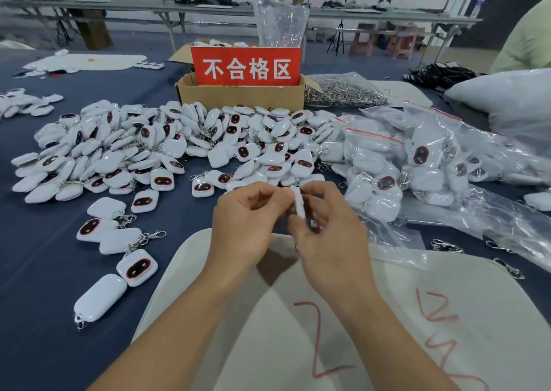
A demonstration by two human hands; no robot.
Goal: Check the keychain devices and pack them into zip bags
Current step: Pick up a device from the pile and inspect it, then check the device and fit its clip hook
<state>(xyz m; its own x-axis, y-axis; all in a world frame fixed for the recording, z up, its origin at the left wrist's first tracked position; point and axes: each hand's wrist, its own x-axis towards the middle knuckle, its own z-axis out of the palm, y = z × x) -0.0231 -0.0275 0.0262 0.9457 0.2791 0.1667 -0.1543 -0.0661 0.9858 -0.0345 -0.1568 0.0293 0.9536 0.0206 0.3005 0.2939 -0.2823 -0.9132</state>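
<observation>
A cream mat [357,316] with red scrawl lies nearest, on the blue-covered worktop [38,271], well in front of the cardboard box [238,97]. Both forearms cross it.

Front-left of the box, a short loose row of devices [119,241] trails toward the camera, some face up with a dark oval screen, some face down, with metal clasps attached. Directly before the box and spreading to its left is the big heap of devices [167,149], white and jumbled.

In front of the box, above the mat's far edge, the left hand [247,226] and the right hand [325,232] meet. Between them stands one keychain device [299,204], turned edge-on and roughly upright. The left hand's curled thumb and forefinger pinch its left face, and the right hand's fingers close on its right side, so both hands hold it clear of the worktop.

The box carries a red sign [247,67] with white characters. Just right of the box sits a clear bag of metal clasps [343,91]. Front-right of the box lie filled zip bags [417,164] with red seal strips, overlapping one another.
</observation>
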